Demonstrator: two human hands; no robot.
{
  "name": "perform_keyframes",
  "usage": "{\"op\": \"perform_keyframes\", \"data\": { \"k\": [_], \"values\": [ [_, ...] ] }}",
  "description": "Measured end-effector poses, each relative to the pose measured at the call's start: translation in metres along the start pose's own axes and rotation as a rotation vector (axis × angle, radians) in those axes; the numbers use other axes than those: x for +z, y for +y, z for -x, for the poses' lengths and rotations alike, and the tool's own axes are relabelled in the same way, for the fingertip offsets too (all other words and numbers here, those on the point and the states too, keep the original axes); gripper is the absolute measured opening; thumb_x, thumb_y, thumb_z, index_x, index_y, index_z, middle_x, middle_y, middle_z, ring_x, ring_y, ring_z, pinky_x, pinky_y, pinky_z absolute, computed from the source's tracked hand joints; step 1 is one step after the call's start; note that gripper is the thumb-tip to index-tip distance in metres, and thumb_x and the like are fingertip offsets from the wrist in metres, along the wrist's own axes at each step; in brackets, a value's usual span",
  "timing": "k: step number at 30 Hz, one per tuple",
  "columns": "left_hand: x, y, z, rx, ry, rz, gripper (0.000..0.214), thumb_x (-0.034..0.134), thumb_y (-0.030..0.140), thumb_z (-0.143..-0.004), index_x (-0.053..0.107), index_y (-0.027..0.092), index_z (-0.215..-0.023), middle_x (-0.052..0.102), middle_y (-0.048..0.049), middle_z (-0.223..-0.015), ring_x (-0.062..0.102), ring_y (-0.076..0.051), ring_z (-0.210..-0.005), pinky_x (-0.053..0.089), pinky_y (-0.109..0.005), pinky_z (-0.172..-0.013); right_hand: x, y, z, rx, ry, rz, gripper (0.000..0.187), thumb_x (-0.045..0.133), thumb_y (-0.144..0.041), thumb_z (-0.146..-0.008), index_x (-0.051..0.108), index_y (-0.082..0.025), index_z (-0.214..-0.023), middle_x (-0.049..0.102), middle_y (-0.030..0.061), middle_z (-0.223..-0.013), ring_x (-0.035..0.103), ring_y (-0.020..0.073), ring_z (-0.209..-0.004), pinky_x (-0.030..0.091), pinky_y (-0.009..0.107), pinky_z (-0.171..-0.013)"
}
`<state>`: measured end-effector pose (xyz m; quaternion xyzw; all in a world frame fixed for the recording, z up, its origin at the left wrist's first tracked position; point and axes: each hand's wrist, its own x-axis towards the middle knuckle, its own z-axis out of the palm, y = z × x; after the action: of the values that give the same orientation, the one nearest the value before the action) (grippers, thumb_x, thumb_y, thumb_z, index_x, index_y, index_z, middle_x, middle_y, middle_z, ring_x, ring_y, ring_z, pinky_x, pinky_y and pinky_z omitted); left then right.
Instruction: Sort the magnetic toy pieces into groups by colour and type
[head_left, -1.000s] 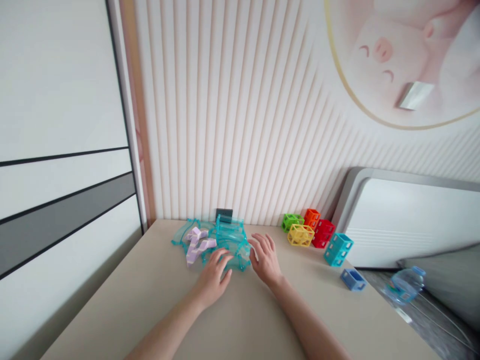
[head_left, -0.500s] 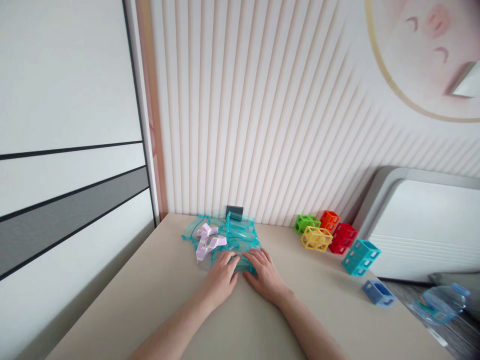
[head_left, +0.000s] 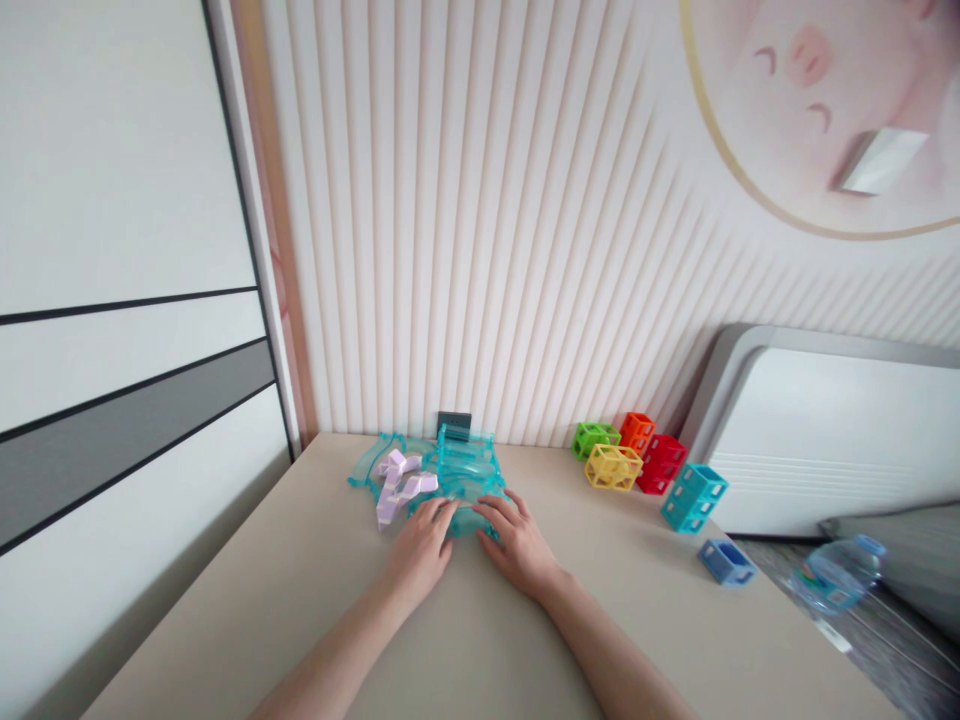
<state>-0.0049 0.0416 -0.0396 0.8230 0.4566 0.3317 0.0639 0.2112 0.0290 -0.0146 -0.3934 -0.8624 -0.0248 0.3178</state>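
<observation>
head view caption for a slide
Left hand and right hand on clear teal plastic track pieces, with lattice blocks along a beige tabletop.

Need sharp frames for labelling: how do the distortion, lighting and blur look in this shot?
Head view: the wide lens fans the wall's ribs and tilts the scene; light is soft and even, with only a faint shadow on the beige table beside the teal cage blocks; the clear teal track pieces show small highlights; the plastic bottle at lower right looks slightly soft.
</observation>
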Motion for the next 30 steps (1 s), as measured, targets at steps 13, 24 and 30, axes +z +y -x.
{"op": "perform_keyframes", "data": {
  "k": [13, 24, 30],
  "values": [
    [-0.018, 0.006, -0.003, -0.045, -0.147, -0.214, 0.056, 0.068, 0.007, -0.082, 0.057, 0.019, -0.136, 0.068, -0.0109, -0.122, 0.064, -0.031, -0.115, 0.050, -0.046, -0.103, 0.001, 0.007, 0.004, 0.167, 0.043, -0.099, 0.028, 0.047, -0.028, -0.103, 0.064, -0.027, -0.125, 0.069, 0.0085, -0.125, 0.069, 0.0226, -0.112, 0.056, 0.037, -0.097],
    [-0.023, 0.010, -0.005, -0.064, -0.119, -0.160, 0.034, 0.064, 0.010, -0.086, 0.065, 0.020, -0.118, 0.071, -0.0094, -0.111, 0.067, -0.030, -0.109, 0.053, -0.046, -0.097, 0.000, 0.013, 0.006, 0.306, 0.165, -0.283, 0.030, 0.041, -0.037, -0.105, 0.066, -0.025, -0.117, 0.070, 0.0072, -0.113, 0.073, 0.0189, -0.094, 0.058, 0.028, -0.083],
    [-0.018, 0.010, -0.005, -0.059, -0.059, 0.046, 0.033, 0.061, 0.011, -0.089, 0.062, 0.021, -0.120, 0.068, -0.0088, -0.112, 0.068, -0.027, -0.107, 0.057, -0.043, -0.093, 0.002, 0.015, 0.007, 0.315, 0.221, -0.324, 0.031, 0.040, -0.039, -0.106, 0.065, -0.024, -0.117, 0.070, 0.0068, -0.106, 0.072, 0.0163, -0.080, 0.057, 0.028, -0.081]
  ]
}}
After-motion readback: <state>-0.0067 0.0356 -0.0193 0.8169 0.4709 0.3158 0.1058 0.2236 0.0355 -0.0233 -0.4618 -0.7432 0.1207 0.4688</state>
